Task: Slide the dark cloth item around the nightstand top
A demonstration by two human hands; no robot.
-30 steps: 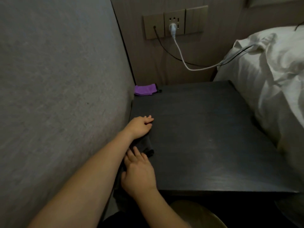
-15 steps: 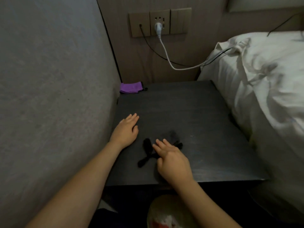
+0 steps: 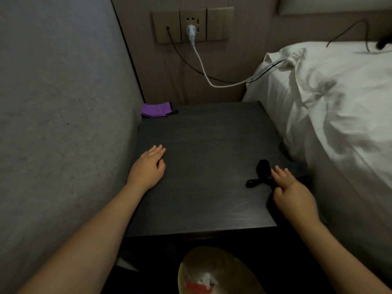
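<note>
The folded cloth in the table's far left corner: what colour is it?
Purple, seen in the head view.

Dark nightstand (image 3: 203, 209) bears black cloth (image 3: 262, 172), purple pouch (image 3: 156, 109).

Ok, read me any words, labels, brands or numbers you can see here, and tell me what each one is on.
None can be read.
Wall socket panel: no marking shows.
Purple cloth on the dark bedside table: no label visible.
Black fabric item under the right hand: no print visible.
Bin below: red and white contents, too blurred to read.
</note>
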